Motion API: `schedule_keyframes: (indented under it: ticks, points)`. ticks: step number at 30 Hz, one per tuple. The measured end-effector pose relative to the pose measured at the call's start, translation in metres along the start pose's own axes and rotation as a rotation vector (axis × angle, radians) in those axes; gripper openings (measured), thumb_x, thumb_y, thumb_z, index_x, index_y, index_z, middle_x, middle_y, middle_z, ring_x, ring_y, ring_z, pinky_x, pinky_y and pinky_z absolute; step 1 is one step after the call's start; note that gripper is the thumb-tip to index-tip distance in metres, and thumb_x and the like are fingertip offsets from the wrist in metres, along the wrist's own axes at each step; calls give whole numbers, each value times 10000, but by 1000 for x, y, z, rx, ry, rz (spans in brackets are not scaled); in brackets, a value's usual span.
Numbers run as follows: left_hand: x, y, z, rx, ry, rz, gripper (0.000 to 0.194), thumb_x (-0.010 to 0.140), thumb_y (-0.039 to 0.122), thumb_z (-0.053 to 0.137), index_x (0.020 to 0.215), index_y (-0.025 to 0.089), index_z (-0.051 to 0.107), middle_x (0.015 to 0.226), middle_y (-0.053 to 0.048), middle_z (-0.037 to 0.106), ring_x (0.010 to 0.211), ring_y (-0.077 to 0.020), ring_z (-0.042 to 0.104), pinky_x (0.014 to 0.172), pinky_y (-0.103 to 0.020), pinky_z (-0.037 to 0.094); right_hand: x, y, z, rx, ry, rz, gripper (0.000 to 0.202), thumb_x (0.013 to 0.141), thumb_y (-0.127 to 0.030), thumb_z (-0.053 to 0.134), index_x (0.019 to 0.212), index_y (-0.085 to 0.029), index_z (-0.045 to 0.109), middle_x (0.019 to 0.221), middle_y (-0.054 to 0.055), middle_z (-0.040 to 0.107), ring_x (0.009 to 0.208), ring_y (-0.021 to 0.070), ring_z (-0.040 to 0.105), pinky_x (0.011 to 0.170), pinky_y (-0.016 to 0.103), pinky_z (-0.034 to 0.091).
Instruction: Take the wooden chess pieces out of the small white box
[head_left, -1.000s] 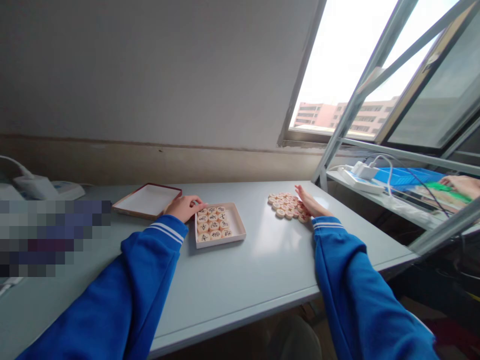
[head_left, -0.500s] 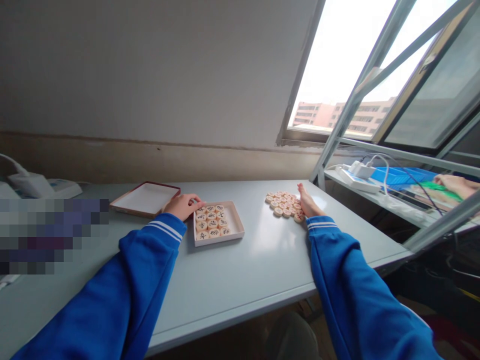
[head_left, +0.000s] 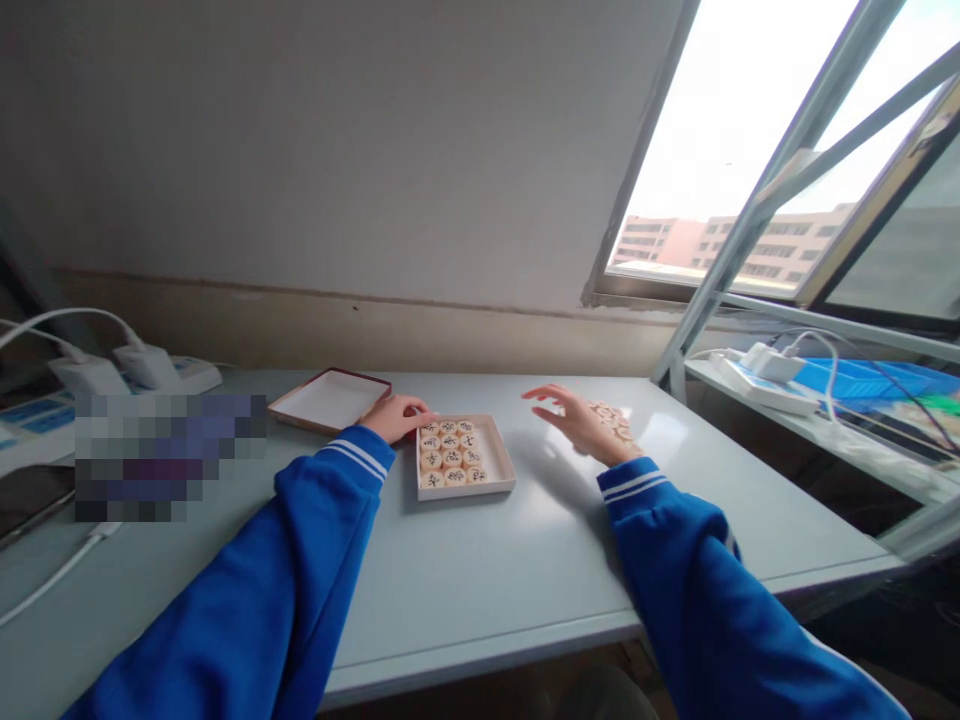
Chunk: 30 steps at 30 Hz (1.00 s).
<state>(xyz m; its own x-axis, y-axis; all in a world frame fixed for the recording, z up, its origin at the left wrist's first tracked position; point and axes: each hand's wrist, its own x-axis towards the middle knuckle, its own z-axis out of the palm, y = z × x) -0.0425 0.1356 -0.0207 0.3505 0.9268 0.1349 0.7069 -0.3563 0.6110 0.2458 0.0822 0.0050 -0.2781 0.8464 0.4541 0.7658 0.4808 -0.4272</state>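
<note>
A shallow white box (head_left: pixel 493 450) sits on the grey table, with rows of round xiangqi pieces (head_left: pixel 451 442) marked in black filling its left part. The strip along its right side shows bare bottom. My left hand (head_left: pixel 393 416) grips the box's far left corner, fingers and thumb curled at the edge. In the air right of the box is my right hand (head_left: pixel 583 424), fingers apart and holding nothing. Behind it lies a cluster of pieces with red markings (head_left: pixel 613 416), partly hidden by that hand.
An open box lid (head_left: pixel 330 398) with a dark red edge lies at the back left. Power strips with white plugs (head_left: pixel 146 366) stand at the far left. A metal frame (head_left: pixel 679 372) and a shelf with a blue basket (head_left: pixel 862 378) border the right side.
My right hand has left the far side of the red-marked pieces and moved left, up off the table toward the box. My left hand stays at the box corner. The view has turned slightly left.
</note>
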Motion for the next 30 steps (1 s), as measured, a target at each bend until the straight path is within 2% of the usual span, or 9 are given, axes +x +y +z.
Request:
schedule_keyframes:
  ticks: [2, 5, 8, 12, 19, 22, 25, 28, 30]
  points:
    - [1, -4, 0, -30, 2, 15, 437, 635, 567, 492, 725, 166, 639, 511, -10, 593, 523, -154, 520, 508, -246, 368, 12, -30, 18, -128, -146, -199, 195, 792, -264, 500, 961, -245, 596, 1005, 28, 586, 952, 189, 494, 812, 346, 375]
    - [2, -5, 0, -54, 11, 30, 408, 630, 542, 510, 711, 163, 638, 510, -8, 588, 502, -143, 499, 484, -239, 351, 26, -55, 38, -346, -230, -324, 215, 755, -194, 567, 957, -252, 610, 998, 32, 579, 920, 198, 476, 762, 335, 346]
    - [1, -4, 0, -77, 7, 31, 388, 623, 527, 525, 698, 162, 635, 507, -8, 586, 490, -137, 486, 473, -236, 341, 30, -59, 46, -438, -226, -347, 235, 736, -191, 598, 966, -241, 608, 994, 52, 560, 909, 202, 451, 732, 317, 331]
    - [0, 0, 0, -79, -4, 7, 397, 622, 539, 525, 694, 162, 629, 495, -3, 578, 479, -132, 478, 459, -231, 326, 27, -48, 45, -422, -144, -328, 225, 715, -303, 627, 928, -233, 612, 1076, 65, 493, 961, 218, 405, 772, 338, 323]
    - [-1, 1, -1, -89, -24, -6, 436, 614, 571, 516, 703, 158, 623, 525, -7, 598, 473, -129, 473, 437, -226, 309, 29, -34, 39, -256, -121, -242, 231, 671, -391, 649, 850, -247, 624, 1062, 51, 470, 991, 215, 391, 810, 351, 338]
    - [-2, 2, -2, -93, -30, -11, 443, 608, 580, 517, 701, 160, 622, 533, -11, 605, 487, -135, 484, 434, -225, 308, 30, -27, 21, -226, -48, -157, 225, 678, -438, 626, 817, -262, 632, 1049, 45, 472, 1004, 213, 393, 846, 367, 328]
    - [-3, 4, -2, -91, -25, -23, 443, 600, 583, 522, 698, 164, 623, 537, -11, 608, 488, -137, 485, 431, -227, 306, 24, -9, -2, -258, 11, -1, 245, 683, -477, 599, 798, -263, 632, 1036, 50, 474, 1020, 223, 388, 858, 376, 330]
    - [-3, 4, -2, -95, -14, -24, 443, 590, 585, 528, 692, 165, 625, 539, -12, 610, 491, -139, 488, 433, -228, 308, 14, 13, -17, -361, -89, 174, 253, 674, -477, 592, 806, -263, 620, 1010, 59, 483, 1030, 238, 389, 862, 402, 331]
    - [-3, 3, -2, -98, -8, -18, 441, 589, 585, 528, 687, 166, 626, 542, -13, 611, 497, -141, 492, 436, -229, 310, 8, 24, -19, -413, -184, 277, 306, 659, -470, 595, 901, -283, 593, 1009, 57, 494, 1015, 245, 409, 849, 428, 340]
